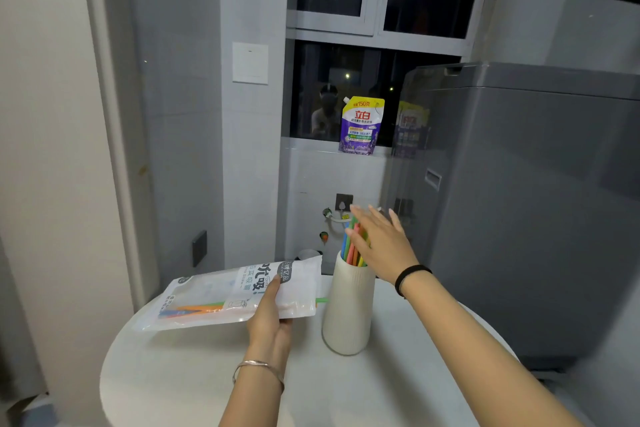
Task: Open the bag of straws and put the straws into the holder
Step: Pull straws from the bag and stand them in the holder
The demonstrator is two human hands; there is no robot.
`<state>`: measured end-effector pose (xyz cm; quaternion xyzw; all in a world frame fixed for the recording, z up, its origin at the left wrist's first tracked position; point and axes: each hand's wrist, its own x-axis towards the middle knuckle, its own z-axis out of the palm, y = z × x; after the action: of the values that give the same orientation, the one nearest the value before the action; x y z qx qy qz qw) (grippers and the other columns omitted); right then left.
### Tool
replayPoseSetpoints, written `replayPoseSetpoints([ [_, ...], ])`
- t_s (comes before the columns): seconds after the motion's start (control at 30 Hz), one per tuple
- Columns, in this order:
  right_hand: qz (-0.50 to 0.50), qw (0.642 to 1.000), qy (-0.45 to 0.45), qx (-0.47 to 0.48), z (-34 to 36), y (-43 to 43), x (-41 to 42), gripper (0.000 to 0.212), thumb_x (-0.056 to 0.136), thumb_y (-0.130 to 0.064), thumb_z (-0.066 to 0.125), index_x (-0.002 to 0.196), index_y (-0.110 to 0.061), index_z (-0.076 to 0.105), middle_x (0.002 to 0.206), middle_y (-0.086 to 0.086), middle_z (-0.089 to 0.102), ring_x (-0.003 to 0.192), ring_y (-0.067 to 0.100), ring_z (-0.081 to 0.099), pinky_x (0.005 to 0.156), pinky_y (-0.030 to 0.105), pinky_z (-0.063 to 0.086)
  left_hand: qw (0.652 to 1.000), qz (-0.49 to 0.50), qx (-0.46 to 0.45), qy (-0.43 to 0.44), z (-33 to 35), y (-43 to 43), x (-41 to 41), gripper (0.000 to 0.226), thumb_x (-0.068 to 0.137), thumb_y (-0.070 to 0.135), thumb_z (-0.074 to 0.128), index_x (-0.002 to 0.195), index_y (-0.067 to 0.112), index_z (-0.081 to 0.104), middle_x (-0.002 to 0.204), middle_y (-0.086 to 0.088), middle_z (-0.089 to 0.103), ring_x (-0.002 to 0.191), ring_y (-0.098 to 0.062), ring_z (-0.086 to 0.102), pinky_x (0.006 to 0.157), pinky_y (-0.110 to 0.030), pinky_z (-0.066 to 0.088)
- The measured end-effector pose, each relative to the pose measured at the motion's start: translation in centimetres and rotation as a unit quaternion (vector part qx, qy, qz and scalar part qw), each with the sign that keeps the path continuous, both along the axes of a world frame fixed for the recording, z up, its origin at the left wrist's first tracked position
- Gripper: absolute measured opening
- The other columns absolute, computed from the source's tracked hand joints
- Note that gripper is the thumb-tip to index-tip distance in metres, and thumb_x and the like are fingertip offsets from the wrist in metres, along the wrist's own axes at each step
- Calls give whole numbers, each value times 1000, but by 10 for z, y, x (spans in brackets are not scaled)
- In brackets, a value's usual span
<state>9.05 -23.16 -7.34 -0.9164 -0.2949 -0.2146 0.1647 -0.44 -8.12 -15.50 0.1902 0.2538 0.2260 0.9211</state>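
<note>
My left hand (268, 317) pinches the bag (239, 291); my right hand (382, 246), fingers spread, touches straws (349, 246) in the holder (348, 312) just below it.

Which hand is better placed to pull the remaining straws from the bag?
Probably the right hand: it is open, free beside the holder. The left hand holds the bag, where straws remain.

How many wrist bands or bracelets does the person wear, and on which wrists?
2. A thin silver bracelet sits on the left wrist, near the bottom of the view. A black band sits on the right wrist, beside the holder. No others are visible.
</note>
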Motion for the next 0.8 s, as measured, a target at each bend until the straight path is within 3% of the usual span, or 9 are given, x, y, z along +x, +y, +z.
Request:
replayPoseSetpoints([
  [0.1, 39, 960, -47, 272, -2, 5, -27, 32, 96, -27, 46, 126, -20, 54, 129, -5, 57, 125, 12, 46, 111, 28, 26, 1000, 1, 2, -4, 3, 2, -3, 49, 85, 6, 67, 131, 11, 54, 129, -7, 62, 81, -11, 63, 65, -30, 55],
  [0.2, 68, 841, 24, 536, -19, 31, -63, 15, 96, -15, 47, 97, -23, 60, 101, -1, 63, 89, 11, 57, 83, 26, 44, 1000, 3, 10, -15, 7, 4, -6, 47, 85, 8, 67, 130, 12, 55, 124, -5, 64, 80, -10, 63, 52, -22, 57],
  [0.27, 51, 738, 179, 648, -35, 53, -78, 14, 97, -14, 46, 95, -19, 58, 103, 8, 60, 84, 17, 56, 80, 30, 44, 999, 8, 33, -11, 7, 5, -7, 44, 84, 11, 69, 126, 12, 57, 120, -4, 65, 83, -11, 64, 55, -22, 57],
  [0.37, 3, 561, 454, 692, -60, 72, -92, 23, 97, -30, 41, 97, -14, 58, 101, 6, 60, 86, 21, 57, 74, 33, 47, 987, 52, 147, 31, 7, 4, -7, 48, 78, 12, 75, 124, 9, 60, 116, -6, 68, 95, -20, 66, 75, -30, 54],
  [0.43, 7, 407, 564, 719, -75, 75, -97, 31, 98, -33, 38, 94, -9, 58, 97, 14, 61, 86, 30, 58, 79, 43, 49, 959, 67, 272, 52, 9, 5, -6, 44, 72, 13, 80, 113, 6, 65, 105, -8, 71, 92, -22, 68, 77, -29, 54],
  [0.47, 8, 360, 580, 730, -81, 75, -100, 31, 98, -31, 38, 94, -7, 58, 95, 17, 61, 86, 33, 58, 84, 47, 48, 939, 58, 334, 58, 11, 4, -6, 38, 71, 14, 82, 105, 6, 68, 98, -8, 72, 86, -20, 69, 71, -26, 54],
  [0.5, 14, 338, 582, 740, -87, 75, -100, 30, 98, -28, 38, 94, -6, 59, 92, 17, 62, 85, 34, 58, 87, 49, 47, 917, 48, 391, 62, 13, 4, -6, 30, 70, 15, 82, 96, 7, 70, 90, -7, 73, 80, -17, 70, 62, -21, 54],
  [0.6, 13, 337, 579, 743, -97, 77, -94, 27, 97, -17, 39, 87, -7, 63, 72, 11, 71, 78, 27, 59, 81, 41, 49, 871, 22, 488, 58, 15, 2, -6, 15, 72, 18, 80, 83, 16, 70, 77, 6, 71, 73, -9, 69, 50, -10, 49],
  [0.8, 14, 371, 592, 716, -105, 80, -101, 24, 96, -12, 40, 91, -7, 62, 78, 13, 66, 74, 25, 60, 59, 32, 57, 860, 28, 509, 34, 16, 0, -9, 26, 76, 17, 77, 100, 11, 71, 88, 6, 72, 82, 0, 66, 54, -5, 47],
])
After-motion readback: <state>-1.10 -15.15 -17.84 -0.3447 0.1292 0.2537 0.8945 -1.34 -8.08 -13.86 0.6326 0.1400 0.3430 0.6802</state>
